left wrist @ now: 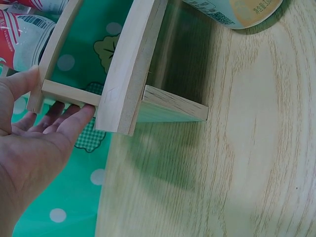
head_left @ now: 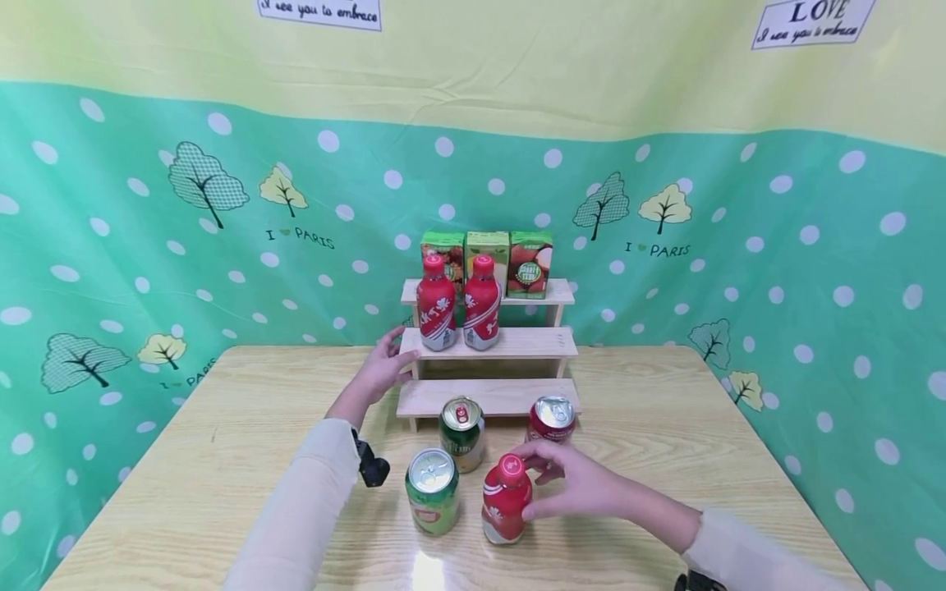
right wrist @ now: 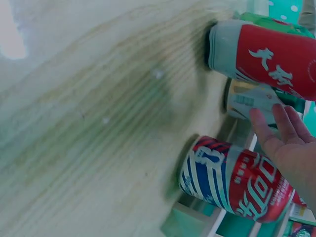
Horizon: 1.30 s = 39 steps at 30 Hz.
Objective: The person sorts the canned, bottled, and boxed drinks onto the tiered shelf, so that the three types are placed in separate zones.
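Note:
My left hand holds the left end of the wooden tiered rack at its middle tier. In the left wrist view the thumb lies on the plank's edge and the other fingers reach underneath by the side strut. My right hand is beside a red bottle standing on the table, thumb near its side and fingers spread around the neck's far side. In the right wrist view, the extended fingers show a gap to that bottle. A red cola can stands close to this hand.
A dark green and gold can and a light green can stand left of the bottle. Two red bottles occupy the middle tier; juice cartons line the top one. A patterned curtain hangs behind the table.

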Tool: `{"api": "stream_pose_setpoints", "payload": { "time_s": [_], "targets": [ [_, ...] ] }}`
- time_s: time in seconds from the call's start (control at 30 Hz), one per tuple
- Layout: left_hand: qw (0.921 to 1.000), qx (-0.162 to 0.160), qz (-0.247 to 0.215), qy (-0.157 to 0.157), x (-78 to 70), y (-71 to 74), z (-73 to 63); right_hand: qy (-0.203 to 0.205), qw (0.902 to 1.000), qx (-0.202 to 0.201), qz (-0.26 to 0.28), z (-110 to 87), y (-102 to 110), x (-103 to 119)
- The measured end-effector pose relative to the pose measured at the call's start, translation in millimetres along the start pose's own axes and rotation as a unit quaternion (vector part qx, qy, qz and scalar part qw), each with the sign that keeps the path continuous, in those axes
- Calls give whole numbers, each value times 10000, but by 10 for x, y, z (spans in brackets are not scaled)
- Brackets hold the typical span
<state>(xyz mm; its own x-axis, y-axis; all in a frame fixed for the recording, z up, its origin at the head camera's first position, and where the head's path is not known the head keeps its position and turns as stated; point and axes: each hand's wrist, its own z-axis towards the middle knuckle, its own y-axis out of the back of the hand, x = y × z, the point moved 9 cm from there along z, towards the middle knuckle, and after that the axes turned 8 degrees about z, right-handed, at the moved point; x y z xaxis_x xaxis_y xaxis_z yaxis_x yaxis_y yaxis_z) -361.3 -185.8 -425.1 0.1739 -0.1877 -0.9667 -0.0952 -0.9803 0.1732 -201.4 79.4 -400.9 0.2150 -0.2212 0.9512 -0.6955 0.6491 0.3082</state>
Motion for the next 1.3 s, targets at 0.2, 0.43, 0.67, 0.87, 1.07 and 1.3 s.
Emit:
{"api": "stream_pose_setpoints", "payload": {
  "time_s": [0.2, 0.43, 0.67, 0.87, 1.07, 1.3],
  "targets": [
    [10000, 10, -19, -1, -6, -11, -1, 85, 9996, 33, 265, 5, -99, -72],
    [10000, -35, -30, -1, -24, 3, -8, -112, 9993, -67, 344, 36, -195, -185],
    [10000, 10, -20, -41, -24, -4, 13, -263, 9985, -237, 416, 56, -256, -259],
    [10000, -16, -75, -57, -28, 11, 20, -105, 9982, -314, 507, 71, -249, -226],
    [10000, -19, -40, -34, -6, 6, 22, -169, 9972, -389, 623, 65, -245, -206],
    [10000, -2, -28, -58, 20, 13, 27, -276, 9963, -428, 693, 10, -210, -197]
  ]
}}
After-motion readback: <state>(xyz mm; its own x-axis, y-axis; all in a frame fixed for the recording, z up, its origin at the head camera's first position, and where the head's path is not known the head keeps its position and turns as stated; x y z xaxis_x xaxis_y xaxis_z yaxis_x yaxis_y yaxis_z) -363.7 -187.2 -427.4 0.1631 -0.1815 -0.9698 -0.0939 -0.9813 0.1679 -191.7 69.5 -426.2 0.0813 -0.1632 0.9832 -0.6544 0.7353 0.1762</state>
